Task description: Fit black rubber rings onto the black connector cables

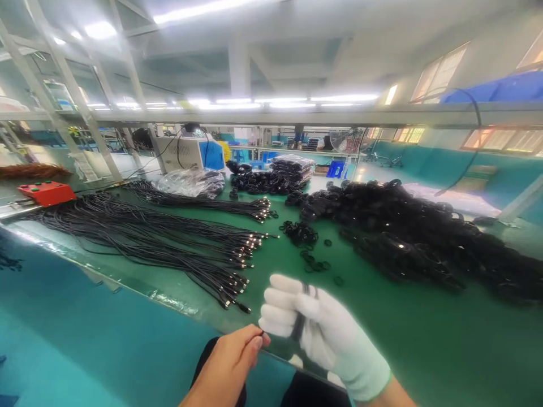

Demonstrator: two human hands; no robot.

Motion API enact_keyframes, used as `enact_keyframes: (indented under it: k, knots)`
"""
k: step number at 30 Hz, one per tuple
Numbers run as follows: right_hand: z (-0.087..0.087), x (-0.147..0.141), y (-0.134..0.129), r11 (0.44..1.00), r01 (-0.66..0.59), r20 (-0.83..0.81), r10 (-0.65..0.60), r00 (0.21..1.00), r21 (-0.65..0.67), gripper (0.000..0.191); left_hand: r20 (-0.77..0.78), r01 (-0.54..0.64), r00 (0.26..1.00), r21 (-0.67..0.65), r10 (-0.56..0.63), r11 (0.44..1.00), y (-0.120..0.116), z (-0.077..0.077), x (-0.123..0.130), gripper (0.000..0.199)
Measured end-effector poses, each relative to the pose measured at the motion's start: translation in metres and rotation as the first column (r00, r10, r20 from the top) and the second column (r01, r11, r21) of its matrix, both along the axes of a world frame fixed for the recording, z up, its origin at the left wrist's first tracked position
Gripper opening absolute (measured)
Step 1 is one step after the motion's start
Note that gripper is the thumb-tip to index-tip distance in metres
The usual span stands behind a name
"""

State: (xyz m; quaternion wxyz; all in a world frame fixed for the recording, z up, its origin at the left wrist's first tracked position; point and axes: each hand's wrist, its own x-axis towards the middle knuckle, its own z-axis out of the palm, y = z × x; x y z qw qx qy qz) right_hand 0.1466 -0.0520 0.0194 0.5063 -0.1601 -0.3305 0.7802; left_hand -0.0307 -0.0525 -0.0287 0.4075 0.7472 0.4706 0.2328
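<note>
At the green bench (pixel 428 350), we list: bare left hand (pixel 233 359), pinching a dark tip (pixel 262 333); gloved right hand (pixel 314 316), curled round black cable (pixel 298 326).

At five o'clock we've got the right hand (pixel 316 325), dressed in a white glove (pixel 341 345) finished with a pale green cuff (pixel 377 377)! Around half past six, our left hand (pixel 232 357) goes bare; at six, dark legwear (pixel 311 391).
</note>
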Motion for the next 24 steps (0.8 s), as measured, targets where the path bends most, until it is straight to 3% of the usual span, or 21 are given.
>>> enact_keyframes:
  k: [3, 6, 8, 10, 12, 15, 19, 21, 24]
  knots:
    - [-0.004, 0.002, 0.005, 0.994, 0.105, -0.015, -0.106, 0.994, -0.041, 0.024, -0.251, 0.09, 0.968, 0.287, -0.016, 0.954, -0.013, 0.006, 0.002, 0.031]
    - [-0.011, 0.002, 0.004, 0.978, 0.176, 0.108, -0.164, 0.981, -0.111, 0.03, -0.35, 0.172, 0.936, 0.502, 0.018, 0.847, -0.013, 0.02, 0.01, 0.028]
    - [-0.015, 0.003, -0.001, 0.981, 0.142, 0.212, -0.111, 0.971, -0.136, 0.034, -0.334, 0.177, 0.941, 0.612, 0.049, 0.771, -0.005, 0.031, 0.013, 0.021]
    - [-0.016, 0.004, -0.005, 0.993, 0.02, 0.243, 0.009, 0.97, -0.115, 0.032, -0.325, 0.23, 0.946, 0.645, -0.01, 0.728, 0.006, 0.044, 0.011, 0.015]
    - [-0.017, 0.004, -0.009, 0.987, -0.137, 0.198, 0.151, 0.968, -0.084, 0.028, -0.325, 0.301, 0.938, 0.59, -0.12, 0.749, 0.018, 0.057, 0.005, 0.011]
    - [-0.021, -0.002, -0.012, 0.942, -0.312, 0.074, 0.322, 0.944, -0.121, 0.031, -0.24, 0.333, 0.938, 0.414, -0.252, 0.847, 0.034, 0.071, -0.004, 0.003]
    - [-0.03, -0.018, -0.016, 0.847, -0.489, -0.164, 0.462, 0.871, -0.21, 0.037, 0.02, 0.325, 0.944, 0.125, -0.33, 0.937, 0.048, 0.063, -0.005, 0.008]
    - [-0.032, -0.025, -0.017, 0.845, -0.487, -0.249, 0.433, 0.866, -0.221, 0.039, 0.151, 0.281, 0.95, -0.028, -0.274, 0.959, 0.05, 0.05, -0.002, 0.01]
    - [-0.031, -0.028, -0.017, 0.926, -0.313, -0.249, 0.259, 0.933, -0.213, 0.035, 0.256, 0.202, 0.955, -0.193, -0.149, 0.96, 0.043, 0.028, 0.004, 0.019]
